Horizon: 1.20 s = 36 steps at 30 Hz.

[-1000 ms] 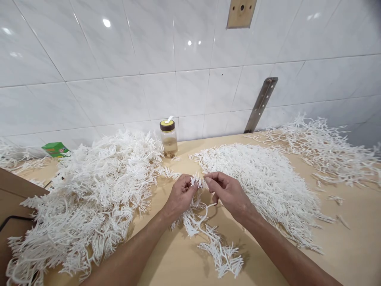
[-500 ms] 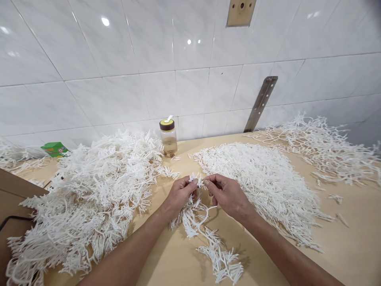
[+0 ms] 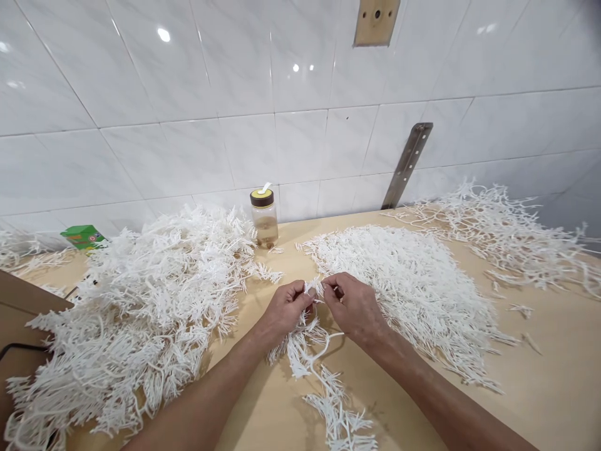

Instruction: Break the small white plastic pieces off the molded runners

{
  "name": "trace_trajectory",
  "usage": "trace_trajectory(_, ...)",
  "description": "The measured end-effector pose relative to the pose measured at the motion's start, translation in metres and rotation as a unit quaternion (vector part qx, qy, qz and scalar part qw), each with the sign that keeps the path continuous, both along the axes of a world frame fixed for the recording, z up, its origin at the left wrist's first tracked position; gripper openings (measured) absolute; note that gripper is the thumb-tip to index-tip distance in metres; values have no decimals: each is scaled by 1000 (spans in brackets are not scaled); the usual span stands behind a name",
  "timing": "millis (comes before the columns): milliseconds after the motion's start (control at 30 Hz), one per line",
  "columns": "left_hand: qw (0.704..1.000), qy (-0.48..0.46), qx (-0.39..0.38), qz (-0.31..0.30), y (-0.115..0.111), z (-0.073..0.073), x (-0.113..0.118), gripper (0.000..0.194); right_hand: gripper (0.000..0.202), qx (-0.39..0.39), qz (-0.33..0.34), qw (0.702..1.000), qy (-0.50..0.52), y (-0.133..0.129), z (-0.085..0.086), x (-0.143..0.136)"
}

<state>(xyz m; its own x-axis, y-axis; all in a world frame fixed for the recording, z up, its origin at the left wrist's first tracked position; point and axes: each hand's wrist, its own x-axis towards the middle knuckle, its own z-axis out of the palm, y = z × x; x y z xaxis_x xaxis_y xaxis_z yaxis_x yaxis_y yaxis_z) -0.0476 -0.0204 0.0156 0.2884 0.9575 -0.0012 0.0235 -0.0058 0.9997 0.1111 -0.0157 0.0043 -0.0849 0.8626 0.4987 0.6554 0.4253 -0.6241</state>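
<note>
My left hand (image 3: 285,308) is closed, pinching a white branching strand (image 3: 300,360) with frayed, twig-like tufts, apparently plastic. From under that hand the strand trails down over the table toward me, ending in a tufted length near the bottom edge. Thumb and fingertips of my right hand (image 3: 351,305) are pinched together at a small white tuft (image 3: 313,287) between the two hands. Just right of my right hand spreads a flat pile of short white pieces (image 3: 413,275). A taller heap of tufted white strands (image 3: 164,300) lies left of my left hand.
A clear bottle (image 3: 265,228) with a dark and yellow lid stands near the tiled wall. Bare branching stems (image 3: 526,232) lie at the back right. A green packet (image 3: 81,237) sits at the back left. A metal strip (image 3: 407,164) leans against the wall.
My right hand has shifted slightly, its fingers still at the tuft. The trailing strand end has moved a little left and down. The whole view has shifted slightly.
</note>
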Motion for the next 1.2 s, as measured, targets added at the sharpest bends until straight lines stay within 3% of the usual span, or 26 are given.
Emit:
trace_trajectory(133, 1000, -9, 26, -6, 0, -7, 2, 30, 11, -96, -54, 991, 77, 0, 9, 0)
trace_trajectory(233, 999, -21, 31, -17, -1, -9, 1, 23, 11, -174, -100, 971, 130, 6, 16, 16)
trace_trajectory(333, 999, -1, 37, -24, 0, -10, 0, 18, 17, -134, -143, 974, 110, 12, 22, 33)
trace_trajectory(467, 999, 4, 28, -16, 0, -9, 1, 16, 27, -121, -69, 987, 78, 7, 32, 37)
trace_trajectory(633, 999, 12, 33, 22, 0, -10, 5, 24, 32, -207, 41, 975, 67, -5, 39, 24)
trace_trajectory(867, 990, 69, 102, 61, 0, -22, 7, 28, 29, -254, 43, 964, 69, -6, 36, 20)
trace_trajectory(1200, 989, 99, 81, 81, 1, -22, 6, 31, 18, -153, 52, 987, 6, -8, 31, 14)
